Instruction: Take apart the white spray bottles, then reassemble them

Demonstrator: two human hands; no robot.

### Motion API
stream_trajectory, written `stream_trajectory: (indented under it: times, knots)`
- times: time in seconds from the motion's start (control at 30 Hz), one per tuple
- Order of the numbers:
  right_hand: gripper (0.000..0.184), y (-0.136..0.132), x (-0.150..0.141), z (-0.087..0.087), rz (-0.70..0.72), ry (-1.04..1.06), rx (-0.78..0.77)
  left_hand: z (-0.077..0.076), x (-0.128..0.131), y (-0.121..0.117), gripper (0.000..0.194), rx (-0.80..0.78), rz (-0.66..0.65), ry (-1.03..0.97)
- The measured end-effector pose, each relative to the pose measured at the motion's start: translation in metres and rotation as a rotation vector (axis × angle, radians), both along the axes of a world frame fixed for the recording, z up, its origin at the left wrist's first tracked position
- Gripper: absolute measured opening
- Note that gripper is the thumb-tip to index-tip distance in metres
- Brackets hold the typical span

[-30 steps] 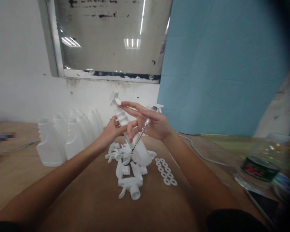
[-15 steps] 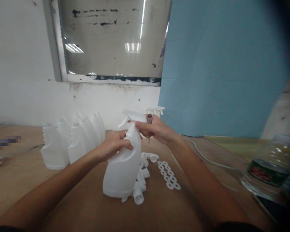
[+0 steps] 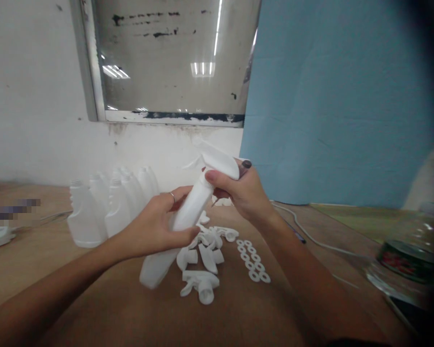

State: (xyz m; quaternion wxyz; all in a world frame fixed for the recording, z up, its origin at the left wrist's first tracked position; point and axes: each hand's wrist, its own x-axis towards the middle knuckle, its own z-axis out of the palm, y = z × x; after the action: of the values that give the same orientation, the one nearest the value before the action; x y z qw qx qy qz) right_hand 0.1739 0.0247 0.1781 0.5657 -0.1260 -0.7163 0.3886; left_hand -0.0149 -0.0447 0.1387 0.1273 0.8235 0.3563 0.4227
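A white spray bottle (image 3: 193, 205) is held tilted above the table, its trigger head (image 3: 219, 161) on the neck. My left hand (image 3: 164, 224) is wrapped round the bottle's body, thumb on the near side. My right hand (image 3: 238, 188) grips the neck and the spray head's collar. A thin tool with a dark round end (image 3: 246, 165) is also tucked in my right hand; its exact kind cannot be made out. Below the bottle lie several loose white trigger heads (image 3: 206, 286). To their right, white ring washers (image 3: 249, 264) lie in two rows.
Several white bottles without heads (image 3: 85, 212) stand at the back left. On the right are a clear bottle with a green label (image 3: 407, 260), a pale cable (image 3: 300, 231) and a pen (image 3: 297, 234). A wall with a window (image 3: 173, 62) rises behind.
The spray bottle has tipped further and turned edge-on, its base swinging left and its head rising to the right. Both hands moved with it, uncovering more of the trigger heads below.
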Motion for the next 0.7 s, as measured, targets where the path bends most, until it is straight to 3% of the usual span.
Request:
stream_trajectory:
  times: [0.07,0.13,0.23,0.37,0.5,0.57,0.7]
  knots:
    - [0.028,0.0,0.006,0.001,0.117,-0.055,0.034,0.003,-0.008,-0.01,0.056,-0.219,-0.222,-0.086]
    - [0.028,0.0,0.008,0.001,0.241,-0.086,0.04,0.003,-0.014,-0.017,0.055,-0.318,-0.297,-0.199]
    - [0.033,-0.003,0.0,-0.002,0.379,-0.13,-0.044,-0.002,-0.018,-0.021,0.058,-0.323,-0.277,-0.33]
    - [0.028,-0.011,-0.015,-0.01,0.387,-0.075,-0.169,-0.009,-0.025,-0.022,0.059,-0.418,-0.3,-0.368]
    - [0.023,-0.02,-0.018,-0.014,0.476,-0.011,-0.183,-0.011,-0.029,-0.037,0.054,-0.592,-0.198,-0.531]
    - [0.025,-0.025,-0.018,-0.015,0.521,-0.026,-0.19,-0.011,-0.029,-0.047,0.055,-0.603,-0.133,-0.607]
    - [0.029,-0.031,-0.023,-0.022,0.584,-0.051,-0.197,-0.012,-0.035,-0.059,0.065,-0.705,-0.11,-0.674]
